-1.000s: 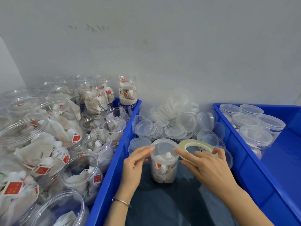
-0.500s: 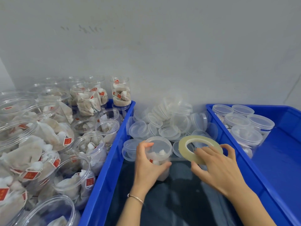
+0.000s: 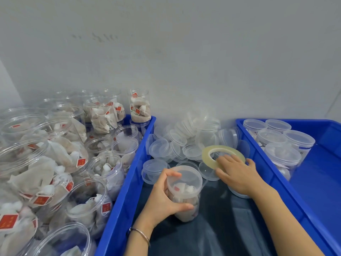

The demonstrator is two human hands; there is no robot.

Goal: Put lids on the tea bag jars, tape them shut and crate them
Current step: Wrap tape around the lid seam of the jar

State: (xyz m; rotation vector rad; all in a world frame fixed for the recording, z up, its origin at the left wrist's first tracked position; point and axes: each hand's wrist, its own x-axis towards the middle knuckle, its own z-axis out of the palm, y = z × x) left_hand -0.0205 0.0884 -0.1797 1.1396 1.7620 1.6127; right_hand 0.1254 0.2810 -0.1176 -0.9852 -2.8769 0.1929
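My left hand point(image 3: 163, 197) grips a clear lidded jar of tea bags point(image 3: 185, 191), tilted a little over the dark cloth between the crates. My right hand point(image 3: 237, 174) holds a yellowish roll of tape point(image 3: 205, 154) that lies on a heap of loose clear lids point(image 3: 186, 137). The left blue crate point(image 3: 129, 182) is packed with open jars of tea bags point(image 3: 103, 170). In the right blue crate point(image 3: 313, 183) stand several lidded jars point(image 3: 282, 154) at its back left corner.
A grey wall point(image 3: 184, 61) closes off the back. The dark cloth point(image 3: 212, 233) covers the gap between the two crates. Most of the right crate's floor is bare blue plastic.
My left hand went from touching the jar's lid to gripping the jar's side and has drawn it nearer. My right hand moved the tape roll right and back onto the lids.
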